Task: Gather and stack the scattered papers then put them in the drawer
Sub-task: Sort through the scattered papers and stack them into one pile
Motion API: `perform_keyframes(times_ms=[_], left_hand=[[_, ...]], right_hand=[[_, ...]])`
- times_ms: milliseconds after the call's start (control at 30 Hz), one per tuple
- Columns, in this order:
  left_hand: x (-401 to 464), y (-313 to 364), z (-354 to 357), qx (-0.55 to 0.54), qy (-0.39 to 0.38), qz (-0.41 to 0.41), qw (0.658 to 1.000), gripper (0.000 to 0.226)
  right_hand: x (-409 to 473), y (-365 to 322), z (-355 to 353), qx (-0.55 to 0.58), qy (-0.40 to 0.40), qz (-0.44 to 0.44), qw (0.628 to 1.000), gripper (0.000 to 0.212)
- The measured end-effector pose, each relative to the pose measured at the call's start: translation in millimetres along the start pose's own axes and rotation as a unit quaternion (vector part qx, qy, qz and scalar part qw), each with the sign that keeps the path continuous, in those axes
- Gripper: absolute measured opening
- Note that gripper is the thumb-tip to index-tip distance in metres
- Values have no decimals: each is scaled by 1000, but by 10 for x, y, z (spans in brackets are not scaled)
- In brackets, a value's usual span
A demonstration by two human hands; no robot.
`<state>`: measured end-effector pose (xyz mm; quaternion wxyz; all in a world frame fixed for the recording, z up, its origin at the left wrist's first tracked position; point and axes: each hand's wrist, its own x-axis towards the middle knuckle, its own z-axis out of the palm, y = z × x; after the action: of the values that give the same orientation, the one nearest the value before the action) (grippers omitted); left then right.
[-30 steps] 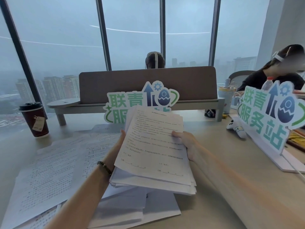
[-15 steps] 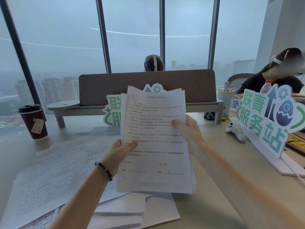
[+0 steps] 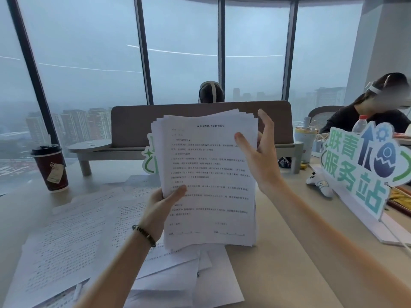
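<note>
Lowest in the frame, loose printed sheets [image 3: 73,241] lie overlapping across the pale desk [image 3: 289,252], filling its lower left and centre, with folded white pages at the bottom centre. Above them the left hand [image 3: 160,210], a beaded bracelet [image 3: 144,235] on its wrist, pinches the left edge of an upright stack of papers [image 3: 209,183], thumb on the front page. The stack's lower edge hangs just over the sheets below, and its top edges are fanned unevenly. The right hand [image 3: 260,161] is spread wide at the stack's upper right edge, thumb on the front page and fingers straight behind it. The front page carries rows of printed characters too small to read.

At right a white and teal sign [image 3: 360,172] reads 联青服务站, with an arrow, a gear and a cracked egg; a matching sign is mostly hidden behind the stack. The desk between the stack and this sign is bare. At left stands a dark red lidded cup [image 3: 52,167] with a tag. Farther back a brown divider [image 3: 200,123] crosses the desk, with a person's head behind it and another seated person at upper right. Floor-to-ceiling windows show hazy towers.
</note>
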<state>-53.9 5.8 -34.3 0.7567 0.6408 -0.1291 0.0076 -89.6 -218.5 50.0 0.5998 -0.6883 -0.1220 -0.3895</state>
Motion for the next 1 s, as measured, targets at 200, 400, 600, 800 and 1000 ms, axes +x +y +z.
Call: perform_keyframes(times_ms=[200, 400, 600, 800, 1000], left_hand=[[-9, -13, -16, -20, -16, -3, 1000, 36], [-20, -20, -48, -57, -71, -32, 995, 36], [-18, -47, -30, -24, -52, -23, 998, 33], [-71, -11, 64, 30, -37, 57, 997, 40], [-25, 50, 18, -132, -65, 41, 988, 72]], right_hand=[[207, -146, -32, -58, -11, -88, 994, 70], [191, -125, -19, 68, -7, 8, 998, 57], [-208, 333, -59, 123, -87, 182, 972, 43], [-339, 504, 26, 122, -48, 200, 971, 31], [-296, 443, 8, 115, -41, 174, 977, 29]])
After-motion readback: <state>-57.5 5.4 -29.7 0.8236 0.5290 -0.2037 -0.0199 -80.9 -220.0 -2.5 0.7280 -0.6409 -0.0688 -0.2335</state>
